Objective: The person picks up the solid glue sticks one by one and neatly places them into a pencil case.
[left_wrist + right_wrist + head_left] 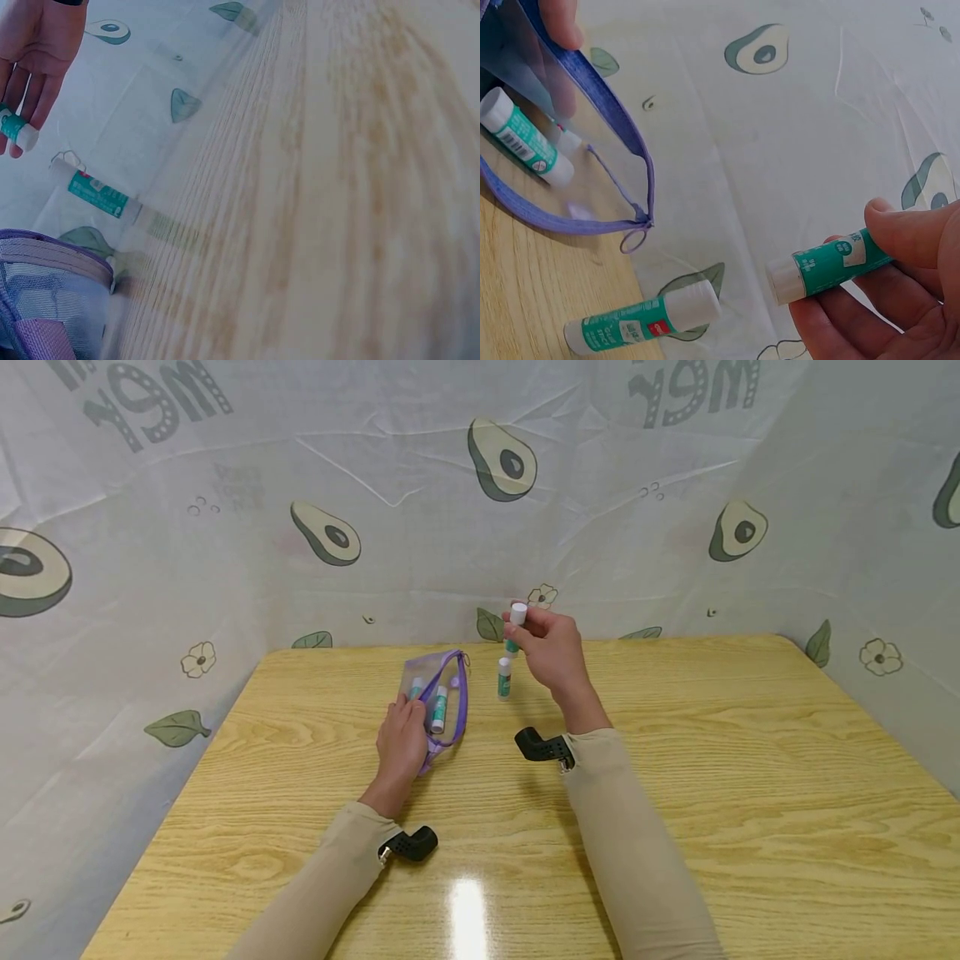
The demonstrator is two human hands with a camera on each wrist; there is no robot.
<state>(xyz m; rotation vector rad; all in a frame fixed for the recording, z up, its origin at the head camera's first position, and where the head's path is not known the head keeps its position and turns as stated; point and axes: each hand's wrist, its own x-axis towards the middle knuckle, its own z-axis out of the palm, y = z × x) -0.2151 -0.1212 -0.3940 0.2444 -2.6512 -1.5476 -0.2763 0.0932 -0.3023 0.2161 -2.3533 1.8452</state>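
Observation:
My left hand (402,739) grips the near left side of a see-through mesh pouch (462,702) with purple edging, whose mouth gapes to the right. Inside it lie a green-and-white glue stick (439,710) and a second glue stick (416,687), partly behind the mesh. Just right of the pouch, another glue stick (504,679) stands upright on the table. Above and behind that one, my right hand (555,652) pinches a capped glue stick (832,262) between thumb and fingers, off the table. In the left wrist view only the pouch's edge (56,255) shows, not the left hand.
The wooden table (712,777) extends to both sides and toward me. A pale sheet with printed avocados (502,460) hangs behind and around it. Each wrist carries a black camera mount (408,843). A small ring hangs at the pouch's zipper end.

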